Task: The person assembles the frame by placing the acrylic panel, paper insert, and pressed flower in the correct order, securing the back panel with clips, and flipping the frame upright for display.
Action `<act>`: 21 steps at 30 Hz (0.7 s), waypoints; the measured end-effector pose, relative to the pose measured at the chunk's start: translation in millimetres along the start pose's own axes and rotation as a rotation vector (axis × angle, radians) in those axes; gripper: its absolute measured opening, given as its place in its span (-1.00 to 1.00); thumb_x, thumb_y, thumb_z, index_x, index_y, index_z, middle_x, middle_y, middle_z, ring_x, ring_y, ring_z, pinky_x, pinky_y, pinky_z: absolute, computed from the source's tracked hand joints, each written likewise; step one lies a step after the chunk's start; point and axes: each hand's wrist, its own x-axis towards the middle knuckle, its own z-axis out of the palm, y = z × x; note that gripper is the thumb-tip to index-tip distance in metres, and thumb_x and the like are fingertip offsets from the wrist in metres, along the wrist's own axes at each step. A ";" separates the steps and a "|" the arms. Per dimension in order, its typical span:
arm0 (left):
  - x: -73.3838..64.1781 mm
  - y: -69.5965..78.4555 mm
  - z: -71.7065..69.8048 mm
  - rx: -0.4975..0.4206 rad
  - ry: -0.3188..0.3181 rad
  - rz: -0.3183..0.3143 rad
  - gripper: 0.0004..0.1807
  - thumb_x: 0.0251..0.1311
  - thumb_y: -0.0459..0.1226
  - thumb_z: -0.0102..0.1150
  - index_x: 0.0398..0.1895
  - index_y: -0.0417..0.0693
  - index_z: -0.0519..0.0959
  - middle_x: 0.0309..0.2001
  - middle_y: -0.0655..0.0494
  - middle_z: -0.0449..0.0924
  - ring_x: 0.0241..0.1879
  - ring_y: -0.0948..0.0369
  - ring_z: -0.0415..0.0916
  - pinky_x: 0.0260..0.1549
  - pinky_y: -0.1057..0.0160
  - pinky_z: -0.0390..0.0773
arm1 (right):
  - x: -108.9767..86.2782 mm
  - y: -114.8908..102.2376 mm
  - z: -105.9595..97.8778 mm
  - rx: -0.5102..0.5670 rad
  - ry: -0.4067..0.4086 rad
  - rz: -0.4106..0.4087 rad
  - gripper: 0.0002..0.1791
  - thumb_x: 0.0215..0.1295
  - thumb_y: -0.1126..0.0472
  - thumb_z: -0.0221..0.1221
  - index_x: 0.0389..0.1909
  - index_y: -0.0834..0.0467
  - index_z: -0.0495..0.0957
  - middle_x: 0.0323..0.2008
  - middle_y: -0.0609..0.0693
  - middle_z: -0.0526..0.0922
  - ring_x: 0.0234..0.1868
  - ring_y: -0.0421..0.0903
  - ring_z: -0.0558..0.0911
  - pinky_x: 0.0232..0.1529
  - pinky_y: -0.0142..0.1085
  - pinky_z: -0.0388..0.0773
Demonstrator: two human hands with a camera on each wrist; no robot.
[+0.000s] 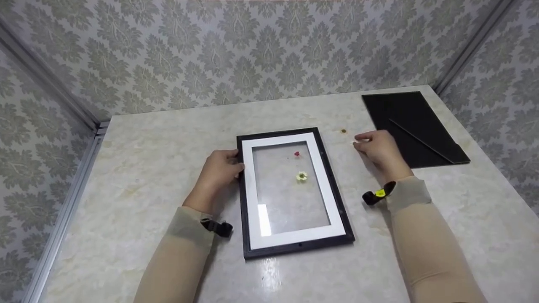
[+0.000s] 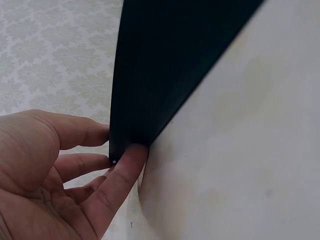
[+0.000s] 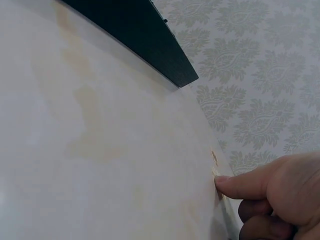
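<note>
A black picture frame (image 1: 296,248) with a white mat and a clear pane lies at the table's middle. My left hand (image 1: 222,169) pinches its left side; in the left wrist view, fingers meet both sides of the dark frame edge (image 2: 145,75). Within the mat opening show a small red flower (image 1: 297,154) and a pale yellow flower (image 1: 302,176). My right hand (image 1: 377,149) is beyond the frame's right side, thumb and index finger pinching a small pale yellowish piece (image 3: 215,172). Just left of those fingertips, a small brown-centred flower (image 1: 343,131) lies on the table.
A black backing board (image 1: 396,109) with a slanting stand flap (image 1: 425,141) lies at the table's far right. The marbled table (image 1: 139,168) meets patterned walls (image 1: 269,50) at the back. Black wrist cameras (image 1: 217,227) are strapped over both sleeves.
</note>
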 end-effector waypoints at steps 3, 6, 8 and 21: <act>0.1 0.3 0.2 -0.009 -0.006 -0.008 -0.32 0.54 -0.34 0.24 0.67 -0.31 0.40 0.55 -0.31 0.58 0.46 -0.13 0.65 0.21 0.02 0.83 | 0.6 0.4 0.1 -0.005 0.003 -0.007 -0.52 0.62 0.13 0.30 0.40 0.28 0.70 0.37 0.39 0.69 0.34 0.25 0.64 0.35 0.02 0.60; 0.4 0.1 0.1 -0.013 -0.008 -0.012 -0.31 0.53 -0.34 0.24 0.67 -0.30 0.41 0.56 -0.31 0.58 0.51 -0.13 0.62 0.28 -0.01 0.81 | 1.3 1.9 0.4 -0.009 0.005 -0.018 -0.55 0.61 0.13 0.30 0.36 0.28 0.72 0.26 0.36 0.71 0.14 0.17 0.63 0.12 -0.12 0.58; 0.5 0.1 -0.3 -0.014 -0.008 -0.011 -0.31 0.53 -0.34 0.24 0.67 -0.30 0.41 0.55 -0.31 0.58 0.52 -0.13 0.61 0.28 -0.02 0.82 | 1.8 2.8 0.5 0.001 0.006 -0.020 -0.58 0.60 0.15 0.31 0.32 0.29 0.73 0.15 0.29 0.72 0.02 0.10 0.61 -0.01 -0.21 0.56; -1.3 0.6 0.0 -0.045 -0.007 -0.015 -0.33 0.54 -0.36 0.21 0.66 -0.35 0.41 0.56 -0.36 0.56 0.33 -0.16 0.75 0.02 0.15 0.90 | 4.7 3.9 0.5 0.077 0.010 0.014 -0.71 0.49 0.25 0.41 0.10 0.33 0.73 -0.27 -0.09 0.65 -0.24 -0.14 0.57 -0.27 -0.39 0.56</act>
